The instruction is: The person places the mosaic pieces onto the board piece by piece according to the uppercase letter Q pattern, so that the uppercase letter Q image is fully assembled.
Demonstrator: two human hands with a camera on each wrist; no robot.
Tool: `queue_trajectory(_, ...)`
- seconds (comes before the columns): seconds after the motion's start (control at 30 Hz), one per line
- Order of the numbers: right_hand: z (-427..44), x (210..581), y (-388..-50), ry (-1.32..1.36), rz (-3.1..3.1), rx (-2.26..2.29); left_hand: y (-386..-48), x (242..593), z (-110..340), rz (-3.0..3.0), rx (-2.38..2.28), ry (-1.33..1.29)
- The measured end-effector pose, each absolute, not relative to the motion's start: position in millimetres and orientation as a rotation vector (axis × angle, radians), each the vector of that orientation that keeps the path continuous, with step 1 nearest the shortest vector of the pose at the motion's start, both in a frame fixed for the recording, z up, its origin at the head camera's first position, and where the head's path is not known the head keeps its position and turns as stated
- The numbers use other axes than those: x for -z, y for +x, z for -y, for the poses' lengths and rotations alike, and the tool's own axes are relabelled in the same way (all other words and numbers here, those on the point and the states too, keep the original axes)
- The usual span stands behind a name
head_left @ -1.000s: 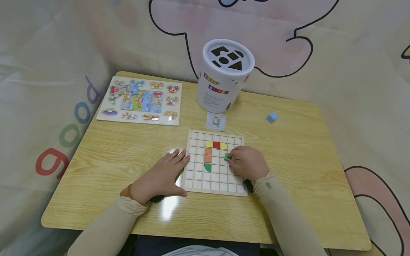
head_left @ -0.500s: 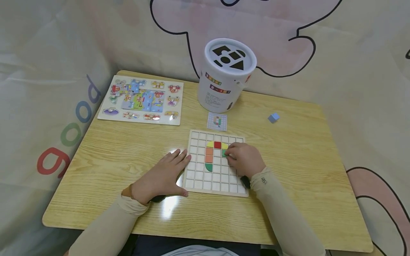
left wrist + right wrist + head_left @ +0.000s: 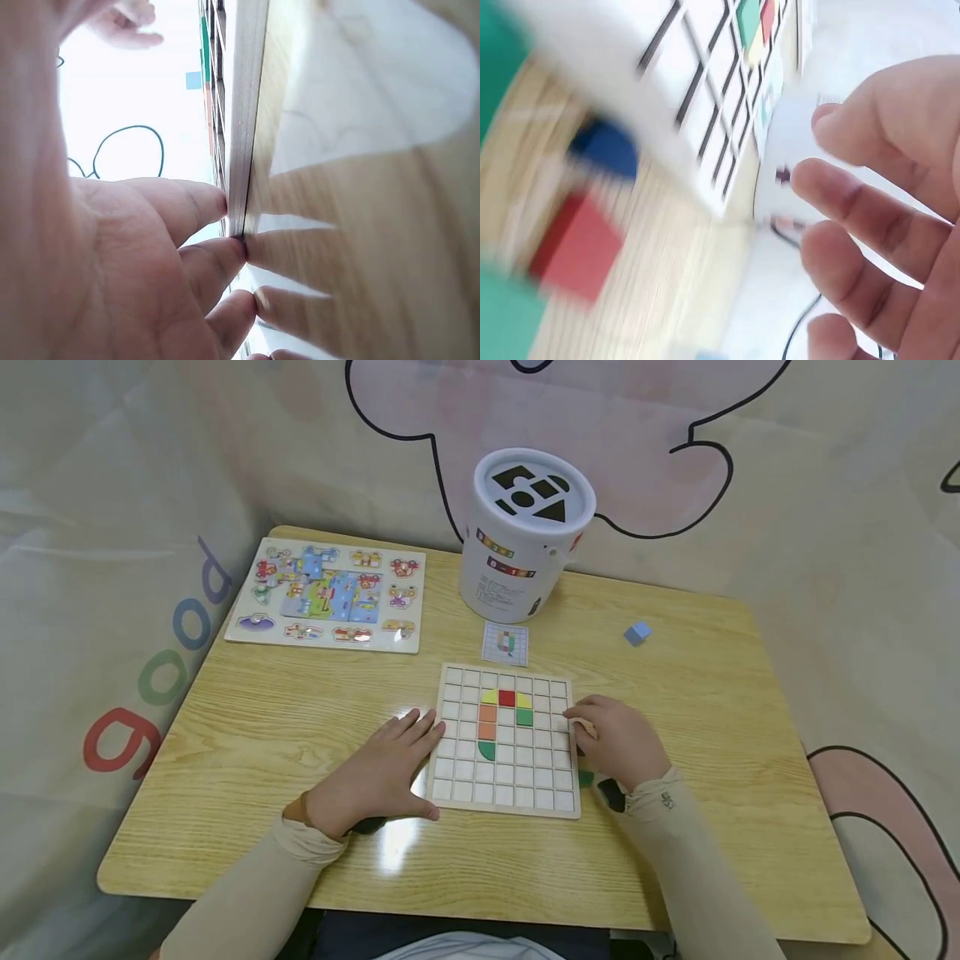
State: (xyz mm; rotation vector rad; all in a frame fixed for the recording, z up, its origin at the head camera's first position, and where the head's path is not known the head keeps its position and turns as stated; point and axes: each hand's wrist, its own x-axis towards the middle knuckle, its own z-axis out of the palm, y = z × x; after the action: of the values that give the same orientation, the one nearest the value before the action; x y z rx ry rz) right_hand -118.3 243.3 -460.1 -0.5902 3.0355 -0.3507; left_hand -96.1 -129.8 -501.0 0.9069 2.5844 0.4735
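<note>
A white grid board [image 3: 465, 782] lies in front of me with several coloured blocks in its cells. A red block [image 3: 507, 698] sits between two yellow pieces, and a green square block [image 3: 524, 717] is below the right yellow one. Down the left side are two orange blocks [image 3: 487, 723] and a green quarter-round piece [image 3: 487, 750]. My left hand [image 3: 382, 768] is spread, its fingertips touching the board's left edge. Over the right edge hovers my right hand [image 3: 621, 739], fingers loosely bent and holding nothing in the right wrist view.
Right of the board lie a loose red block [image 3: 581, 247], a dark blue piece [image 3: 607, 150] and green pieces [image 3: 506, 319]. Behind it are a pattern card [image 3: 506, 644] and a white bucket [image 3: 517, 560]. A picture puzzle [image 3: 326, 597] is back left, a blue block [image 3: 637, 633] back right.
My right hand has put the green square block into the cell below the right yellow piece, let go and moved right. The left hand has stayed at the board's edge.
</note>
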Motion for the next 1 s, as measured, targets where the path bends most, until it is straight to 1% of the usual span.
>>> queue_trajectory(0.2, -278, 459, -95, -0.448, -3.055, 0.356, -96, 500, 130, -2.587, -0.467, 0.911)
queue_trajectory(0.37, -293, 463, -78, -0.354, -3.022, 0.365, -96, 501, 130, -2.589, -0.465, 0.922)
queue_trajectory(0.57, -300, 474, -67, -0.326, -2.992, 0.369, -96, 502, 130, -2.596, -0.463, 0.933)
queue_trajectory(0.73, -300, 482, -64, -0.292, -2.988, 0.379, -96, 503, 131, -2.604, -0.471, 0.936)
queue_trajectory(1.0, -299, 485, -61, -0.264, -3.007, 0.338, -95, 502, 131, -2.601, -0.498, 0.933)
